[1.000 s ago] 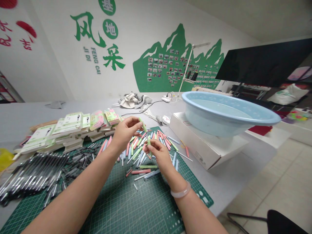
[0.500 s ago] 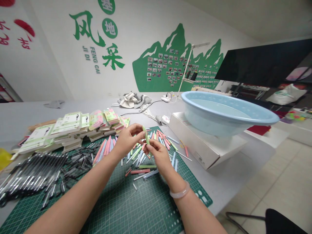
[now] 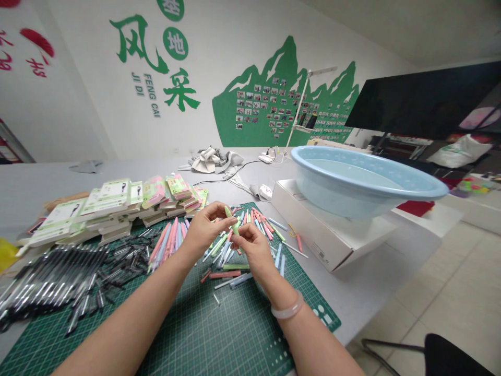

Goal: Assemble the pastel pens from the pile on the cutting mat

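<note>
Between my two hands is a light green pen point(image 3: 235, 228), held tilted above the cutting mat point(image 3: 188, 334). My left hand point(image 3: 211, 224) pinches its upper part, with the tip showing above the fingers. Lower down, the fingers of my right hand point(image 3: 252, 245) close round the same pen. Beneath and behind the hands lie loose pen parts point(image 3: 221, 250) in green, pink, blue and white. A row of pink and lilac pens point(image 3: 168, 240) lies left of my left hand. My right wrist wears a pale bangle point(image 3: 288, 308).
Clear-barrelled black pens point(image 3: 55, 277) and small black parts point(image 3: 127, 258) cover the mat's left side. Behind them are stacked boxes point(image 3: 113, 196). On the right, a blue basin point(image 3: 364, 180) rests on a white carton point(image 3: 305, 224). Grey cloths point(image 3: 213, 159) lie at the back.
The green pen has tilted slightly, and my left hand has shifted a little left and down it. My right hand has barely moved.
</note>
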`<control>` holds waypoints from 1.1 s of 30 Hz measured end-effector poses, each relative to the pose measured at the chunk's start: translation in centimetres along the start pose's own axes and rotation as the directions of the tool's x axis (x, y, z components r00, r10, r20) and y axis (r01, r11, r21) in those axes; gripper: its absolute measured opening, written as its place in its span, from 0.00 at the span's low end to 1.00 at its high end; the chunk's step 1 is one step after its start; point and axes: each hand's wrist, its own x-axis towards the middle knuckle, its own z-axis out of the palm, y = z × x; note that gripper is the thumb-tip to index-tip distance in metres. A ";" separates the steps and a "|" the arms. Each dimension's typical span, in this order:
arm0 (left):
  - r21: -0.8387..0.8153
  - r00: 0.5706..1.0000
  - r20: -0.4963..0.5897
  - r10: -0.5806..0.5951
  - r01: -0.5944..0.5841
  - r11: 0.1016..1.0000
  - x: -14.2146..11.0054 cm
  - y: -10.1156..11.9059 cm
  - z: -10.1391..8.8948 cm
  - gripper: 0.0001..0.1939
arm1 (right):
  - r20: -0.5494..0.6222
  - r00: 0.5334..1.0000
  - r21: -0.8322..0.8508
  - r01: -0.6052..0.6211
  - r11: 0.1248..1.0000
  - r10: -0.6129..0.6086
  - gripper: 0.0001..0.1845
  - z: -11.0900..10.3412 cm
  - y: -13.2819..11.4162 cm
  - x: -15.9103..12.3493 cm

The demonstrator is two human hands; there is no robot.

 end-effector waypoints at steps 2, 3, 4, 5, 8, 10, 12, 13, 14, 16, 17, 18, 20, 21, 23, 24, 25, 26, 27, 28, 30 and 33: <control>-0.062 0.999 0.005 -0.047 0.048 0.997 0.0 -0.3 -0.2 0.06 | 0.030 1.000 0.033 -0.008 0.999 0.007 0.08 0.0 -0.1 -0.1; -0.096 0.997 0.020 -0.074 0.076 0.993 -0.1 -0.4 -0.3 0.06 | 0.048 0.999 0.046 -0.011 0.999 0.008 0.07 0.1 -0.1 -0.1; -0.129 0.994 0.043 -0.100 0.104 0.986 -0.2 -0.5 -0.4 0.08 | 0.066 0.998 0.054 -0.014 0.998 0.011 0.07 0.2 -0.1 -0.1; -0.162 0.990 0.070 -0.120 0.129 0.978 -0.2 -0.6 -0.5 0.11 | 0.084 0.996 0.057 -0.017 0.998 0.013 0.07 0.2 -0.1 -0.2; -0.228 0.985 0.106 -0.136 0.157 0.961 -0.4 -0.7 -0.5 0.22 | 0.099 0.995 0.069 -0.029 0.997 0.022 0.09 0.5 0.0 -0.3; -0.216 0.994 0.034 -0.106 0.111 0.970 -0.5 -1.0 -0.4 0.22 | 0.090 0.995 0.095 -0.044 0.995 0.035 0.09 0.6 0.2 -0.4; -0.191 0.995 -0.046 -0.091 0.081 0.978 -0.5 -1.3 -0.3 0.18 | 0.090 0.994 0.128 -0.070 0.989 0.059 0.09 0.7 0.3 -0.4; -0.195 0.993 -0.059 -0.098 0.085 0.977 -0.5 -1.4 -0.3 0.16 | 0.095 0.993 0.146 -0.087 0.985 0.073 0.09 0.7 0.4 -0.4; -0.211 0.992 -0.044 -0.116 0.104 0.972 -0.5 -1.4 -0.3 0.15 | 0.102 0.991 0.164 -0.103 0.981 0.087 0.09 0.7 0.4 -0.4; -0.254 0.988 0.033 -0.152 0.155 0.955 -0.6 -1.2 -0.4 0.16 | 0.117 0.987 0.199 -0.130 0.971 0.108 0.09 0.7 0.4 -0.4; -0.271 0.985 0.067 -0.157 0.169 0.948 -0.6 -1.1 -0.4 0.18 | 0.122 0.986 0.213 -0.140 0.967 0.115 0.10 0.7 0.5 -0.5; -0.278 0.985 0.084 -0.152 0.170 0.945 -0.7 -1.0 -0.3 0.20 | 0.127 0.984 0.221 -0.148 0.964 0.122 0.10 0.8 0.5 -0.5; -0.256 0.991 0.033 -0.126 0.131 0.958 -0.7 -1.0 -0.2 0.22 | 0.129 0.983 0.231 -0.158 0.960 0.130 0.10 1.0 0.5 -0.5; -0.236 0.994 -0.017 -0.113 0.105 0.966 -0.7 -1.0 -0.1 0.22 | 0.126 0.983 0.235 -0.159 0.959 0.132 0.10 1.0 0.6 -0.6; -0.219 0.991 -0.069 -0.119 0.102 0.971 -0.8 -1.1 0.0 0.19 | 0.122 0.983 0.238 -0.162 0.958 0.136 0.11 1.1 0.7 -0.6; -0.235 0.989 -0.052 -0.140 0.124 0.964 -0.9 -1.1 0.1 0.18 | 0.124 0.983 0.237 -0.165 0.957 0.138 0.11 1.2 0.7 -0.7; -0.268 0.986 -0.010 -0.165 0.156 0.951 -1.0 -1.2 0.2 0.19 | 0.128 0.982 0.237 -0.168 0.957 0.141 0.11 1.2 0.7 -0.7; -0.307 0.982 0.040 -0.183 0.187 0.933 -1.1 -1.2 0.3 0.20 | 0.135 0.980 0.236 -0.174 0.956 0.145 0.11 1.2 0.7 -0.7; -0.338 0.979 0.077 -0.191 0.206 0.918 -1.2 -1.2 0.3 0.22 | 0.139 0.979 0.236 -0.179 0.955 0.149 0.11 1.3 0.7 -0.7; -0.359 0.979 0.083 -0.187 0.204 0.911 -1.3 -1.2 0.4 0.23 | 0.142 0.978 0.236 -0.182 0.954 0.152 0.10 1.3 0.6 -0.7; -0.363 0.986 -0.006 -0.165 0.151 0.919 -1.4 -1.6 0.5 0.24 | 0.144 0.977 0.238 -0.188 0.953 0.157 0.10 1.3 0.5 -0.8; -0.347 0.970 -0.157 -0.183 0.120 0.930 -1.5 -2.2 0.6 0.20 | 0.146 0.976 0.253 -0.196 0.947 0.163 0.10 1.4 0.5 -0.8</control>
